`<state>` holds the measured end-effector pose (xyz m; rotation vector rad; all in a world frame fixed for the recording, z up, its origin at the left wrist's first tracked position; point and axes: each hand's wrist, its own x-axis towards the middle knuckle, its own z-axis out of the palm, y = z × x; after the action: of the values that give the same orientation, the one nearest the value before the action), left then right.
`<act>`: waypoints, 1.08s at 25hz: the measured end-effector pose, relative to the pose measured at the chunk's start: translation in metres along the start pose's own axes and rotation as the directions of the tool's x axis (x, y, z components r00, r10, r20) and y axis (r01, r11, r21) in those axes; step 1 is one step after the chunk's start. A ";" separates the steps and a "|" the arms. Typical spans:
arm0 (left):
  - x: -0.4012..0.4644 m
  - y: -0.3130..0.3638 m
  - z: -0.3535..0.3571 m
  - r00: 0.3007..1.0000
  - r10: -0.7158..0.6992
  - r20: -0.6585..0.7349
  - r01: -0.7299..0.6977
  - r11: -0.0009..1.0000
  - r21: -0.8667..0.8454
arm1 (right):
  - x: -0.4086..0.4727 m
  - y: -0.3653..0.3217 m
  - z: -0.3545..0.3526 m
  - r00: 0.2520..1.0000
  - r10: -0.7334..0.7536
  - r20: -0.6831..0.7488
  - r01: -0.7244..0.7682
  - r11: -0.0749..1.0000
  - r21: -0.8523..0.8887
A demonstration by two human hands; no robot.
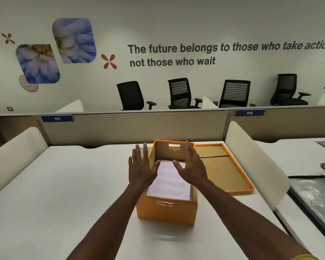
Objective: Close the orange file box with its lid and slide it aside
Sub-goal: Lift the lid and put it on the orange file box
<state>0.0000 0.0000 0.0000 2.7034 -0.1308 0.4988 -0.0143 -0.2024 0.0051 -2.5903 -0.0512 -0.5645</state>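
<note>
Box first: orange, lidless, sitting mid-desk with a stack of printed paper inside. I see its lid lying upside down just to the right, touching or nearly touching the box. My left hand and right hand hover over the opening, both spread flat and gripping nothing. Around them, the white desk; far behind, a partition.
</note>
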 end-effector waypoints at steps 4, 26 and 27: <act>-0.026 -0.018 0.026 0.965 -0.214 0.152 0.221 0.975 -0.028 | -0.031 0.021 0.025 0.927 0.354 0.119 -0.361 0.932 0.034; -0.076 -0.039 0.050 0.832 -0.474 0.287 0.554 0.719 -0.419 | -0.042 0.046 0.061 0.859 0.376 0.347 -0.498 0.771 0.397; -0.076 -0.035 0.046 0.841 -0.465 0.278 0.541 0.730 -0.418 | -0.042 0.046 0.061 0.852 0.376 0.364 -0.508 0.765 0.397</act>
<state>-0.0507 0.0158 -0.0801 2.1421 0.3916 0.0648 -0.0230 -0.2115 -0.0813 -2.0576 0.3004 -0.0100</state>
